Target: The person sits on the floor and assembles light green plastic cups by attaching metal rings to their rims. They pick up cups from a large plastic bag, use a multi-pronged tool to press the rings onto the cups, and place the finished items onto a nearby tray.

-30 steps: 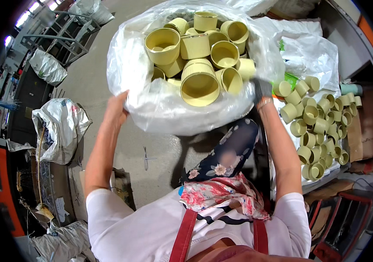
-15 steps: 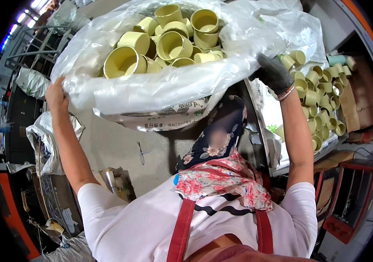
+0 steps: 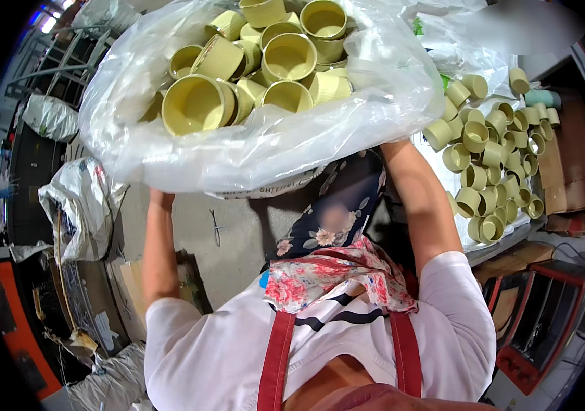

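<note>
A big clear plastic bag (image 3: pixel 251 161) full of pale yellow ribbed cups (image 3: pixel 289 57) hangs in front of me, its mouth wide and folded outward. Beneath its left front edge goes my left hand (image 3: pixel 161 198), with only the wrist part showing. My right hand (image 3: pixel 394 146) goes under the right side of the bag, and its fingers are hidden too. Printed white sacking (image 3: pixel 265 191) peeks out below the plastic rim.
To the right, many loose yellow cups (image 3: pixel 487 154) lie on a white-covered table (image 3: pixel 504 233). Cardboard (image 3: pixel 561 164) stands beyond them. A red-framed machine (image 3: pixel 542 329) sits at lower right. On the grey floor (image 3: pixel 231 253) lies a thin tie (image 3: pixel 216 228). White sacks (image 3: pixel 87 212) are at left.
Both hands have let go of the bag's rim and moved inward, under the bag. Some cups in it have shifted, and more cups show on the table's near left part.
</note>
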### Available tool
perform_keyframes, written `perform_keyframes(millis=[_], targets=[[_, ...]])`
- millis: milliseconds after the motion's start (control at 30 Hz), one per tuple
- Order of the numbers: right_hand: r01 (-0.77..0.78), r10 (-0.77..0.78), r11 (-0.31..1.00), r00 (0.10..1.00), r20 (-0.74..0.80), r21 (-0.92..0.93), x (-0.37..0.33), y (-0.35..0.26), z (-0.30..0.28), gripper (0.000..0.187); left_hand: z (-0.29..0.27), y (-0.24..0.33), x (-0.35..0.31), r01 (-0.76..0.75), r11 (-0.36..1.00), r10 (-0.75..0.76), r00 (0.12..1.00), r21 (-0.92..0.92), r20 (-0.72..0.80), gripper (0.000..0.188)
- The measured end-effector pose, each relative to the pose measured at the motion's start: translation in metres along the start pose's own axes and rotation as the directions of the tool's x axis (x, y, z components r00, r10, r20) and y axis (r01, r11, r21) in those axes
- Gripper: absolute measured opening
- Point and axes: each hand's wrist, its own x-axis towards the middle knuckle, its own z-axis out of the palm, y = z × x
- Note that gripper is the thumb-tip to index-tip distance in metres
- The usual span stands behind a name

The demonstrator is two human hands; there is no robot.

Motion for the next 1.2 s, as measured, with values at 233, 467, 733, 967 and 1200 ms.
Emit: perform_keyframes(millis=[233,467,733,967,1200], targets=[[0.16,-0.13,0.906,0.986,0.101,-0.392,0.024,-0.041,-0.08,0.053,-0.09,0.243,0.011,-0.093,0.341,0.322,0.946,0.935,-0.023,0.018],[0.198,-0.145,0.841,0.979,0.144,-0.504,0.015,-0.026,-0.101,0.051,-0.043,0.328,-0.053,0.103,0.81,0.149,0.916,0.577,-0.373,0.014],[0.282,-0.175,0.762,0.956,0.235,-0.582,0.035,-0.049,-0.128,0.05,0.128,0.054,-0.076,-0.63,0.071,0.582,0.655,0.773,0.481,0.024],[0.49,-0.33,0.62,0.871,0.363,-0.613,0.016,-0.097,-0.118,0.049,0.136,0.041,-0.027,-0.68,-0.023,0.315,0.691,0.733,0.65,0.032],[0.721,-0.399,0.66,0.572,0.717,-0.208,-0.064,-0.175,-0.056,0.051,0.158,0.128,-0.062,-0.653,0.396,0.222,0.75,0.645,0.623,0.015]])
